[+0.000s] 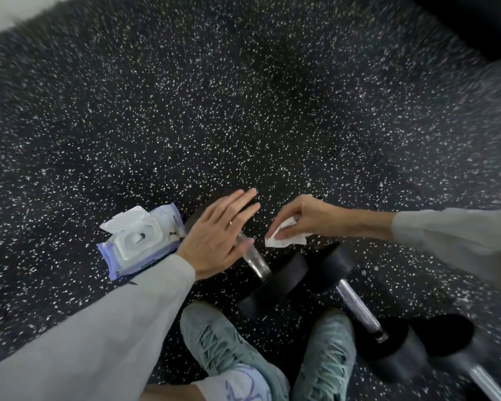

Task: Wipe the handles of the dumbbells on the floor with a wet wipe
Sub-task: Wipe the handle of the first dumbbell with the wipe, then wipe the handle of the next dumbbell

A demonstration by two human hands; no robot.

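Black dumbbells with chrome handles lie on the speckled floor. The nearest dumbbell's handle (253, 260) runs under my left hand (214, 241), whose fingers are straight and spread over it; its far head is hidden by that hand. My right hand (301, 218) pinches a crumpled white wet wipe (284, 237) just right of that handle, above the floor. A second dumbbell (356, 305) lies to the right, handle bare. A third dumbbell (460, 354) is partly cut off at the lower right.
An open purple pack of wet wipes (139, 241) lies on the floor left of my left hand, lid flipped up. My two pale green shoes (229, 345) stand at the bottom edge, close to the dumbbell heads. Black speckled rubber floor (243, 111) stretches ahead.
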